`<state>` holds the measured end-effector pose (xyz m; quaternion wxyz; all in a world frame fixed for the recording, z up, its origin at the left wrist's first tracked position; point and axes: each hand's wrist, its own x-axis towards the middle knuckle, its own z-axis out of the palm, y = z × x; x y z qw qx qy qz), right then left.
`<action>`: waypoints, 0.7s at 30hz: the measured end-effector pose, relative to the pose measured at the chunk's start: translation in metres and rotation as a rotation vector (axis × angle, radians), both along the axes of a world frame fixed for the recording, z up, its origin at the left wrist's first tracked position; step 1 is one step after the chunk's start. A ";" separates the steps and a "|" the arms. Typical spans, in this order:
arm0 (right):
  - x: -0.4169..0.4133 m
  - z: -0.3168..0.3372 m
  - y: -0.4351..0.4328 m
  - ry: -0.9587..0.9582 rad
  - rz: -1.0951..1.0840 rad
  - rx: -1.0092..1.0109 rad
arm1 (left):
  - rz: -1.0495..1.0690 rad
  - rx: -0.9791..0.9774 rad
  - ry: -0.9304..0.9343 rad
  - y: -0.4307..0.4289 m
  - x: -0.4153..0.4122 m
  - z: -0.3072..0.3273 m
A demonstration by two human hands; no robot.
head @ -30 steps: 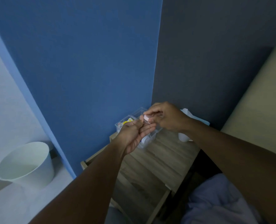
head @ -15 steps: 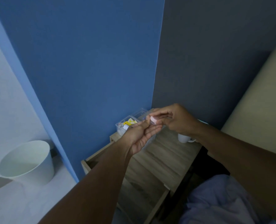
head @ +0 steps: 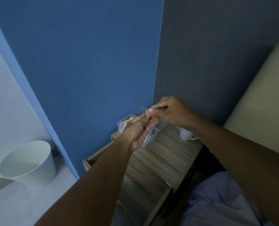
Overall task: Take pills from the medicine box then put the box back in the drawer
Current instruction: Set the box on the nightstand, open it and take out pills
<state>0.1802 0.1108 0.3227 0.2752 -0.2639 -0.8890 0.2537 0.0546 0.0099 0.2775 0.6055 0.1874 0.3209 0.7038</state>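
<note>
Pills seem partly out: right hand (head: 173,111) pinches a small pale pink piece (head: 150,109) over the cupped, loosely curled left hand (head: 139,132), while the clear plastic medicine box (head: 127,123) sits on the wooden nightstand (head: 164,154), open drawer (head: 145,198) waiting.

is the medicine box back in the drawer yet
No, the clear box sits on the wooden top at the wall corner, behind the hands, while the drawer below stands open.
</note>
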 end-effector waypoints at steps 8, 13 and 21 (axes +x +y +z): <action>0.010 0.010 0.005 -0.090 0.221 -0.330 | -0.037 -0.001 -0.043 0.000 0.001 -0.008; 0.006 0.014 0.002 -0.117 -0.019 -0.283 | -0.024 -0.004 -0.009 0.004 -0.001 -0.009; 0.002 0.002 0.009 -0.088 0.136 -0.363 | -0.024 -0.026 -0.033 0.007 -0.002 -0.021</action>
